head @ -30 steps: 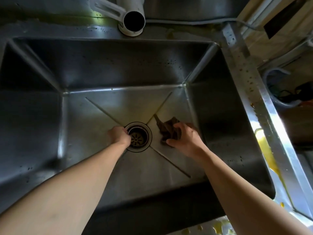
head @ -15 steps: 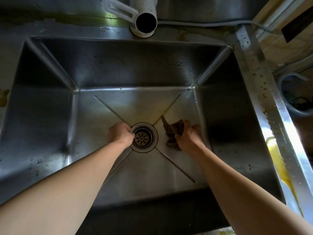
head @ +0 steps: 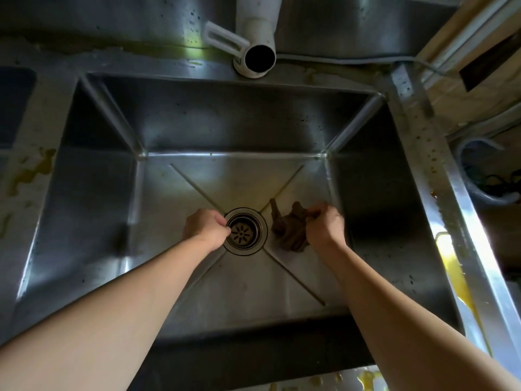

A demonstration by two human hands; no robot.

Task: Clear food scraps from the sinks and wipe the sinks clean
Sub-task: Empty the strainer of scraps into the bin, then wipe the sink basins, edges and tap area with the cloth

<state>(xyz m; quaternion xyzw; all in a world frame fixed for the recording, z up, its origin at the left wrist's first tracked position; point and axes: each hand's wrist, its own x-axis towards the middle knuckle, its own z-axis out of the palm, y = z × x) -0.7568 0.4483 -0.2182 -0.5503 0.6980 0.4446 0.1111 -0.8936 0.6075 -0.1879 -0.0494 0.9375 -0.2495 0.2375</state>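
Observation:
A deep steel sink (head: 225, 122) fills the view, with a round drain strainer (head: 245, 234) in the middle of its floor. My left hand (head: 207, 225) sits at the strainer's left edge, fingers curled, its thumb and fingertips pinching the strainer's rim. My right hand (head: 325, 227) grips a crumpled brown cloth (head: 287, 228) that lies on the sink floor just right of the drain. Small dark specks dot the sink's walls.
A white faucet spout (head: 258, 52) hangs over the back rim. Yellow spills stain the right rim (head: 454, 272), the left counter (head: 33, 170) and the front edge. Another basin's corner (head: 14, 103) shows at far left. A hose (head: 479, 170) lies beyond the right rim.
The view has shifted, so the sink sits further right and lower in frame. Both hands stay at the drain. The right hand has drawn the cloth slightly together.

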